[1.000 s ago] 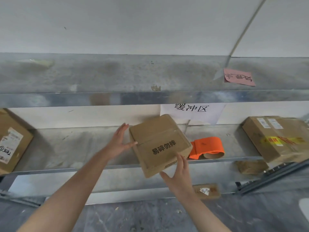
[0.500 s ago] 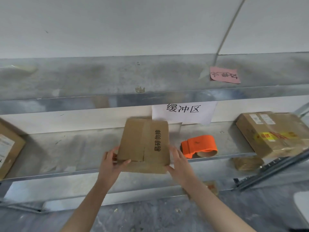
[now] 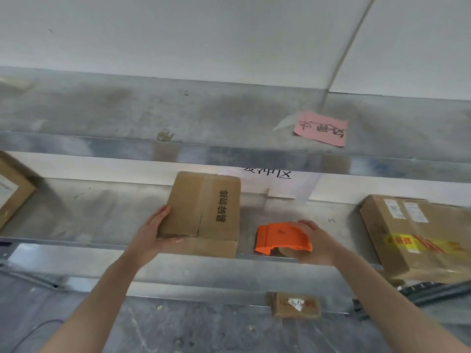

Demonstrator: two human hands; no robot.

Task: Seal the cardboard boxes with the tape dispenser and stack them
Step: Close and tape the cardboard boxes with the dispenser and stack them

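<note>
Cardboard is filling the middle of my feed: the small cardboard box (image 3: pixel 201 212) is lying on the galvanised metal shelf (image 3: pixel 76 217) with its near end at the front lip and a line of black printed characters running along its top. A seam is running down that top, but I cannot tell whether any tape is covering it. The left hand (image 3: pixel 155 231) is grasping the box's near left corner, fingers lying along the side wall and the thumb wrapping across the front face. The right hand (image 3: pixel 313 244) is curling over the orange tape dispenser (image 3: pixel 280 238), which is sitting on the same shelf just right of the box, not touching it. The palm is hiding the dispenser's right end, and only a sliver of brown roll is peeking out underneath. Behind the box a white paper sign (image 3: pixel 280 182) is hanging, its top cut off by the upper shelf (image 3: pixel 178 115) and its left part hidden by the box. A pink note (image 3: pixel 321 128) is lying on that upper shelf, its handwriting too loose for me to read. At the right a larger carton (image 3: pixel 418 233) with blurred stickers is running out of frame. A left-edge carton (image 3: pixel 12 192) is showing only one corner. Below the shelf a small parcel (image 3: pixel 295 304) is lying smeared and unclear.
</note>
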